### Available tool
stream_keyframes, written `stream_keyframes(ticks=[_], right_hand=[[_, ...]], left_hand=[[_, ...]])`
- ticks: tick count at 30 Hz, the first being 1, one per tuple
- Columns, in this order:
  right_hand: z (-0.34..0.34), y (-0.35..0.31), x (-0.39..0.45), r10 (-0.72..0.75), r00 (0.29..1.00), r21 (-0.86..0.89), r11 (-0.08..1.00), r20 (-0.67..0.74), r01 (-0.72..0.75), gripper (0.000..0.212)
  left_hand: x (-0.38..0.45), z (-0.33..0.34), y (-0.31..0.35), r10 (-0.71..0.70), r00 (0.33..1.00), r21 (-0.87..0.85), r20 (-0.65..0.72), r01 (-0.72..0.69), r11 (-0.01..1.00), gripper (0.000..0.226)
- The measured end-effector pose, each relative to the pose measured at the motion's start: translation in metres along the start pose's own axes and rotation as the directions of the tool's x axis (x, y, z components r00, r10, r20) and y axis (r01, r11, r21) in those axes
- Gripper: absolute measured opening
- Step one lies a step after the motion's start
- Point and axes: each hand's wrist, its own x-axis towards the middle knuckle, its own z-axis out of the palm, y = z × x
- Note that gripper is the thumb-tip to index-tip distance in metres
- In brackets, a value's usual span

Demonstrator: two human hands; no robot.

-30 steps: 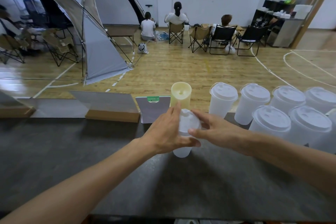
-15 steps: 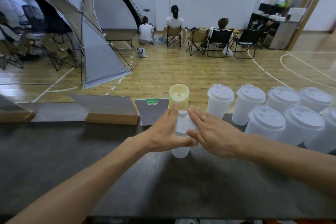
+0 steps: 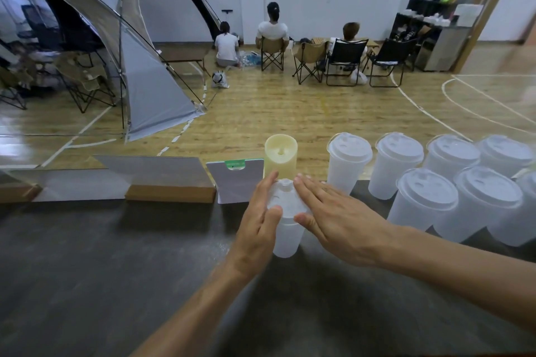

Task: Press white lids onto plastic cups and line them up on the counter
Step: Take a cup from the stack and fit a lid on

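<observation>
Your flat, straight-fingered left hand (image 3: 258, 220) and right hand (image 3: 333, 220) press the lid (image 3: 282, 197) onto the cup (image 3: 285, 240); next, slide it right beside the 7 lidded cups (image 3: 423, 200).

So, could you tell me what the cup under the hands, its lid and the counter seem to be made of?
The cup looks like frosted, translucent plastic: light passes through its milky wall. Its lid seems an opaque white plastic with a matte finish and moulded ridges. The counter looks like a dark grey, streaked stone-like or laminate surface with a dull sheen; which one cannot be told.
</observation>
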Motion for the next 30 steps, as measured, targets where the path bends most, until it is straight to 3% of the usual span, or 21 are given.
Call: stream_keyframes(ticks=[5,8,11,17,21,26,30], right_hand=[[0.002,0.001,0.002,-0.018,0.999,-0.006,1.000,-0.027,0.018,0.069],[0.002,0.000,0.001,-0.011,1.000,0.031,0.999,-0.014,0.011,0.068],[0.000,0.001,0.001,-0.006,1.000,0.062,0.998,0.004,0.005,0.069],[0.002,0.004,0.003,-0.015,1.000,0.052,0.999,-0.018,0.016,0.069],[0.003,0.005,0.003,-0.005,1.000,0.079,0.997,-0.012,0.006,0.070],[-0.002,0.002,0.002,0.018,0.999,0.193,0.981,-0.036,-0.011,0.072],[-0.004,0.001,0.003,0.010,0.999,0.243,0.970,-0.043,0.001,0.068]], left_hand=[[-0.001,0.010,0.000,-0.021,0.988,-0.163,-0.151,-0.004,0.987,0.050],[-0.003,0.010,0.006,-0.024,0.987,-0.228,-0.159,-0.013,0.973,0.045],[0.009,0.004,0.008,-0.173,0.972,-0.341,-0.157,0.111,0.933,0.033],[0.019,-0.002,0.007,-0.225,0.956,-0.349,-0.188,0.149,0.925,0.026],[0.019,-0.004,0.008,-0.242,0.958,-0.351,-0.155,0.175,0.920,0.026],[0.035,-0.018,0.015,-0.339,0.941,-0.398,-0.003,0.309,0.863,0.023],[0.036,-0.012,0.011,-0.303,0.953,-0.422,0.005,0.276,0.864,0.020]])
